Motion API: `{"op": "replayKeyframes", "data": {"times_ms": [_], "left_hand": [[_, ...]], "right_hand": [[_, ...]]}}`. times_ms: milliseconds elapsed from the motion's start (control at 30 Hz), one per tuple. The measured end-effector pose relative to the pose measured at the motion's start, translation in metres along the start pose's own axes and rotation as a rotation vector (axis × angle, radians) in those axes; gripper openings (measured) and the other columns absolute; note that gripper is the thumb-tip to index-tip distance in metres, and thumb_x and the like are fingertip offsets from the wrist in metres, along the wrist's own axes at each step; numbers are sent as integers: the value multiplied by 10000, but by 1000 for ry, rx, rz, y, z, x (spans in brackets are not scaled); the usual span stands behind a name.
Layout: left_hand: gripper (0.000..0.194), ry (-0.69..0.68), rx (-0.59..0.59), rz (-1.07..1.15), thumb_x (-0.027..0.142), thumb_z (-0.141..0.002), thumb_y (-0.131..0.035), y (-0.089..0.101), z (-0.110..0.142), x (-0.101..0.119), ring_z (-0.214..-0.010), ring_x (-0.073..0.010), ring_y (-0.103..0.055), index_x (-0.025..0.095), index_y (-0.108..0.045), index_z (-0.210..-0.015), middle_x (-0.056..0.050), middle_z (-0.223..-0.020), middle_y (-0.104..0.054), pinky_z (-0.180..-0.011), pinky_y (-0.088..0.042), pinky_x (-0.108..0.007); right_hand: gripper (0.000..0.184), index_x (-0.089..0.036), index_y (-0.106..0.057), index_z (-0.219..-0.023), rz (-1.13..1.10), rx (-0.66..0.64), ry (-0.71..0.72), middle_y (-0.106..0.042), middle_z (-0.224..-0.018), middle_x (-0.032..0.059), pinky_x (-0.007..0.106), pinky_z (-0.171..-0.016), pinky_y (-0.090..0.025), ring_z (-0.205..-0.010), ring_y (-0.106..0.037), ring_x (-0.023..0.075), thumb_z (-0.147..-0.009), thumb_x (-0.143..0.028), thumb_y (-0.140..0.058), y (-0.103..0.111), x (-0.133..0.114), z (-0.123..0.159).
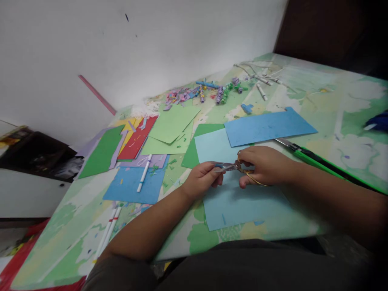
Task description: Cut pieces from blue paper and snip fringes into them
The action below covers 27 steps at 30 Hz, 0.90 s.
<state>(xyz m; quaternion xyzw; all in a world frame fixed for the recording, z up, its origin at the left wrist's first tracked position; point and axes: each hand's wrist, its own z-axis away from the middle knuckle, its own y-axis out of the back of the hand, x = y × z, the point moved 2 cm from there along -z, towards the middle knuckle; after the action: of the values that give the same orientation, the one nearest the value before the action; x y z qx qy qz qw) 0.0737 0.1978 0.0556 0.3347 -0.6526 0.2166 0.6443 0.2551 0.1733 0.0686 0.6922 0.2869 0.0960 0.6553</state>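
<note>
My right hand grips a pair of scissors, with fingers and thumb at the gold-coloured handle loops and the blades pointing left. My left hand pinches a small blue paper strip right at the blades; most of the strip is hidden by the fingers. Below both hands lie light blue paper sheets on the table. A darker blue sheet rests just beyond my right hand. Beside my right forearm is a green cutter knife, its metal blade end near the blue sheet.
Green sheets, a red sheet and another blue sheet cover the left side. A white marker lies there. Curled paper pieces, white string and more markers are along the back by the wall.
</note>
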Motion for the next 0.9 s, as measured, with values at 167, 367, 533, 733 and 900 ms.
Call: {"op": "replayKeyframes", "data": {"times_ms": [167,367,533,733,900], "left_hand": [[314,40,15,95,402,-752,-493,-1,-2,-4,-444,-50,-428,120,-524,-620,19,-511,-489,-444,-348,-190],[276,108,-31,219,372,-741,-524,-4,-1,-7,-422,-45,-427,120,-528,-629,30,-474,-484,-428,-330,-184],[301,108,-9,286,382,-754,-510,-3,-2,-8,-406,-38,-420,120,-517,-608,29,-477,-494,-417,-318,-183],[251,104,-9,276,343,-759,-516,-5,-3,-8,-415,-41,-416,117,-543,-654,37,-468,-483,-422,-320,-183],[241,121,0,258,343,-761,-512,-6,-2,-9,-412,-39,-406,117,-560,-692,40,-469,-479,-417,-313,-182]], "right_hand": [[529,-171,-514,-720,-36,-64,-30,-512,-652,30,237,-493,-241,-575,-438,154,-639,-688,-437,1,-2,-2],[514,-161,-502,-776,-80,-57,-5,-517,-720,50,249,-541,-283,-640,-454,174,-643,-657,-472,-1,-1,-2],[479,-162,-488,-787,-137,-60,14,-516,-753,60,261,-571,-312,-675,-456,182,-661,-624,-484,-2,0,-2],[493,-157,-492,-785,-159,-65,36,-514,-754,66,268,-574,-319,-679,-456,185,-664,-635,-471,-1,-3,-2],[482,-157,-503,-793,-132,-51,37,-520,-751,70,267,-570,-322,-664,-456,182,-670,-622,-475,1,-3,-2]]}}
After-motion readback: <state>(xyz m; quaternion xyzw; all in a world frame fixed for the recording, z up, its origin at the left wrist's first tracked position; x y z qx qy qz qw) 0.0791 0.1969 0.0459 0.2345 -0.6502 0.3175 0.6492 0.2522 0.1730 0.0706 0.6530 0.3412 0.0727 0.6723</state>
